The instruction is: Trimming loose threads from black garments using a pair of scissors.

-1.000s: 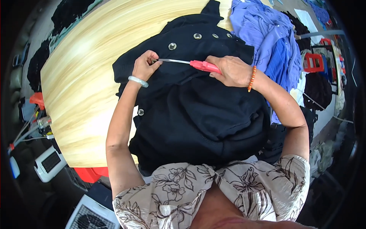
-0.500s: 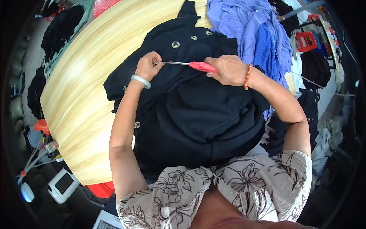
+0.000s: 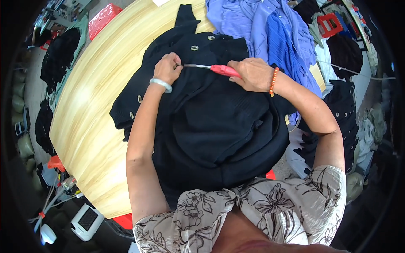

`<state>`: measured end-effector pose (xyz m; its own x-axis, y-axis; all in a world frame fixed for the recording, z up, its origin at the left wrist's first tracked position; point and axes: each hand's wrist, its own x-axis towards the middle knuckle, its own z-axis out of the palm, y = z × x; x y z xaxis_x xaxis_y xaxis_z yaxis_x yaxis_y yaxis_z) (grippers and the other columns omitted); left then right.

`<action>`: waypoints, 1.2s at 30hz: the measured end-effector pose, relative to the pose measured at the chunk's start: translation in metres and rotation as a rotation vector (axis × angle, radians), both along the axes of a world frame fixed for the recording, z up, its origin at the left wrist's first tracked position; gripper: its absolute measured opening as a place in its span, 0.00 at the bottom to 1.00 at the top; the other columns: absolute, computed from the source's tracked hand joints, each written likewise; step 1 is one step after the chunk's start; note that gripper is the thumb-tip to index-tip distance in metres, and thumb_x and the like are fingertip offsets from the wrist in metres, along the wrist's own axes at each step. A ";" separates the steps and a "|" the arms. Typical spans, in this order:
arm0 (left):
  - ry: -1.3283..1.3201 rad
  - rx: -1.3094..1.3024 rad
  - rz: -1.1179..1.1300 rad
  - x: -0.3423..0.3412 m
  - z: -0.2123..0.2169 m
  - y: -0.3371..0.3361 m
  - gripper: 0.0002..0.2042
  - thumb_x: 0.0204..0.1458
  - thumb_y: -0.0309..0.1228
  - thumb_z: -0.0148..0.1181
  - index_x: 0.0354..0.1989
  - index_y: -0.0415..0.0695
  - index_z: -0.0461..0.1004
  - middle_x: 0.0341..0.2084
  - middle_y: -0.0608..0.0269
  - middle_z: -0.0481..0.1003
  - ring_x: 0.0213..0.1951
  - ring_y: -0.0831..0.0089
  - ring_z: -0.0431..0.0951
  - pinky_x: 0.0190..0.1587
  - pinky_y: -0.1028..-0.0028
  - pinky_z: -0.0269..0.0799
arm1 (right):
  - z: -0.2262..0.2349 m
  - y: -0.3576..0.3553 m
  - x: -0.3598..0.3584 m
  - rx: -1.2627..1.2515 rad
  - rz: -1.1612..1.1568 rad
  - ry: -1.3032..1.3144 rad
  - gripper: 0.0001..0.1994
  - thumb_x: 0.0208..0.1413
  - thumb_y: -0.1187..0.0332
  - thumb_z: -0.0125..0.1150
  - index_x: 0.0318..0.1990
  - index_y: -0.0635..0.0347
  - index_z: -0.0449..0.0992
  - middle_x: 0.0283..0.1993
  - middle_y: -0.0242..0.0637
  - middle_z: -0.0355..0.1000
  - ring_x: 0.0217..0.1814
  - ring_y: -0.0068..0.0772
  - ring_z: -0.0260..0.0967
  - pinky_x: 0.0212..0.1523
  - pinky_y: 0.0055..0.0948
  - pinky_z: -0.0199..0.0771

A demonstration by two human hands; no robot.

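A black knit garment (image 3: pixel 223 122) with large pale-centred buttons (image 3: pixel 194 48) lies bunched up in front of me. My left hand (image 3: pixel 168 69) is closed in a pinch on a fold of it, near its upper left part. In my right hand (image 3: pixel 255 75) is a red-handled tool (image 3: pixel 221 70) with a slim metal shaft, held level and pointing left. The shaft's end reaches my left fingertips, where its exact shape is hard to make out. What lies under the left fingers is hidden.
Purple-blue garments (image 3: pixel 291 46) are piled right of the black one. The curved wooden table (image 3: pixel 84 126) extends to the left, with a red package (image 3: pixel 103 20) at its far edge. Dark clothes (image 3: pixel 62 55) hang at left, and a red stool (image 3: pixel 329 25) stands far right.
The view has turned, and the black garment now appears farther left. One button that showed just beyond my left hand is no longer visible. Both hands keep their grip.
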<state>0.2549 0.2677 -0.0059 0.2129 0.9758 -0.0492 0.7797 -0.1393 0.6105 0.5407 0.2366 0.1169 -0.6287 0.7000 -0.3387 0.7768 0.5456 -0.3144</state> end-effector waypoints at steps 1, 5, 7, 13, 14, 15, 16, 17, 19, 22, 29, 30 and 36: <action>-0.040 -0.011 0.003 0.000 -0.002 -0.003 0.06 0.44 0.26 0.65 0.29 0.43 0.73 0.26 0.58 0.72 0.33 0.57 0.75 0.38 0.63 0.71 | -0.002 0.000 0.001 -0.002 -0.017 0.005 0.14 0.57 0.62 0.59 0.43 0.63 0.71 0.30 0.52 0.75 0.38 0.56 0.75 0.39 0.48 0.74; 0.054 0.085 -0.011 0.009 0.003 0.002 0.05 0.46 0.30 0.65 0.27 0.43 0.75 0.25 0.58 0.72 0.34 0.58 0.74 0.38 0.64 0.71 | -0.010 0.005 0.015 -0.084 -0.071 0.113 0.13 0.57 0.63 0.58 0.43 0.62 0.70 0.30 0.51 0.75 0.38 0.56 0.75 0.39 0.48 0.74; 0.242 0.300 -0.045 0.018 0.008 0.014 0.09 0.47 0.35 0.66 0.30 0.44 0.77 0.27 0.57 0.73 0.36 0.57 0.74 0.38 0.62 0.71 | -0.014 0.007 0.026 -0.064 -0.124 0.110 0.14 0.58 0.65 0.57 0.49 0.59 0.68 0.30 0.52 0.74 0.37 0.56 0.73 0.39 0.48 0.71; 0.281 -0.085 -0.034 0.076 -0.006 0.058 0.12 0.45 0.34 0.67 0.39 0.45 0.78 0.42 0.52 0.77 0.46 0.53 0.77 0.51 0.61 0.72 | -0.017 0.007 0.046 0.014 -0.210 -0.008 0.15 0.58 0.64 0.57 0.50 0.60 0.69 0.29 0.53 0.74 0.37 0.57 0.74 0.38 0.50 0.71; 0.258 -0.141 -0.046 0.076 -0.011 0.060 0.12 0.44 0.33 0.67 0.38 0.46 0.78 0.41 0.52 0.77 0.46 0.53 0.77 0.51 0.60 0.72 | -0.018 0.007 0.047 0.013 -0.192 -0.015 0.14 0.58 0.64 0.58 0.47 0.61 0.70 0.29 0.53 0.74 0.36 0.57 0.74 0.37 0.50 0.72; 0.235 -0.196 -0.067 0.075 -0.020 0.062 0.13 0.43 0.33 0.68 0.38 0.46 0.78 0.40 0.51 0.78 0.46 0.53 0.77 0.51 0.60 0.72 | -0.020 0.007 0.051 0.027 -0.192 -0.034 0.14 0.57 0.64 0.58 0.46 0.62 0.70 0.28 0.53 0.74 0.36 0.57 0.74 0.37 0.50 0.71; 0.167 -0.189 -0.066 0.073 -0.023 0.060 0.12 0.42 0.33 0.67 0.36 0.46 0.76 0.37 0.52 0.79 0.46 0.53 0.78 0.51 0.60 0.72 | -0.022 0.004 0.052 0.036 -0.193 -0.050 0.13 0.57 0.64 0.58 0.45 0.62 0.70 0.28 0.53 0.74 0.36 0.57 0.74 0.36 0.50 0.71; 0.148 -0.194 -0.071 0.072 -0.027 0.057 0.12 0.43 0.33 0.67 0.35 0.46 0.74 0.36 0.53 0.79 0.46 0.53 0.78 0.50 0.61 0.72 | -0.021 0.003 0.055 0.026 -0.168 -0.031 0.13 0.57 0.63 0.59 0.44 0.62 0.70 0.27 0.53 0.73 0.35 0.58 0.74 0.36 0.51 0.71; 0.126 -0.204 -0.115 0.071 -0.023 0.052 0.15 0.43 0.36 0.69 0.36 0.46 0.71 0.39 0.53 0.78 0.47 0.53 0.76 0.49 0.60 0.71 | -0.019 0.001 0.057 0.009 -0.190 -0.007 0.13 0.57 0.63 0.59 0.44 0.62 0.70 0.27 0.53 0.73 0.34 0.58 0.73 0.35 0.51 0.71; 0.211 -0.008 -0.036 0.088 -0.018 0.057 0.17 0.43 0.40 0.70 0.37 0.46 0.71 0.43 0.53 0.75 0.50 0.52 0.73 0.51 0.57 0.70 | -0.023 0.002 0.065 0.057 -0.252 0.124 0.13 0.57 0.63 0.58 0.45 0.60 0.70 0.26 0.53 0.72 0.34 0.58 0.73 0.35 0.51 0.70; 0.262 -0.021 -0.035 0.130 -0.058 0.095 0.20 0.47 0.36 0.67 0.49 0.47 0.74 0.48 0.48 0.73 0.51 0.51 0.74 0.53 0.60 0.71 | -0.034 -0.004 0.086 0.121 -0.329 -0.085 0.12 0.57 0.64 0.59 0.43 0.61 0.70 0.27 0.54 0.72 0.35 0.59 0.72 0.36 0.51 0.70; 0.225 -0.030 -0.035 0.126 -0.062 0.095 0.19 0.46 0.35 0.67 0.48 0.47 0.75 0.47 0.48 0.74 0.51 0.51 0.74 0.53 0.60 0.71 | -0.030 -0.005 0.085 0.108 -0.331 -0.108 0.11 0.57 0.64 0.59 0.42 0.61 0.70 0.27 0.54 0.73 0.35 0.59 0.73 0.36 0.51 0.70; 0.088 0.093 -0.126 0.119 -0.068 0.076 0.17 0.42 0.36 0.69 0.41 0.48 0.73 0.41 0.51 0.75 0.47 0.50 0.75 0.50 0.60 0.71 | -0.035 -0.007 0.074 0.216 -0.241 -0.013 0.12 0.56 0.62 0.59 0.38 0.62 0.71 0.25 0.54 0.73 0.34 0.58 0.73 0.35 0.51 0.72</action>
<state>0.3736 0.3437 -0.0740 0.3326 0.9429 0.0159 0.8023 -0.2918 0.5208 0.6148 0.2293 0.0816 -0.4331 0.8845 -0.1732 0.8948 0.3987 -0.2011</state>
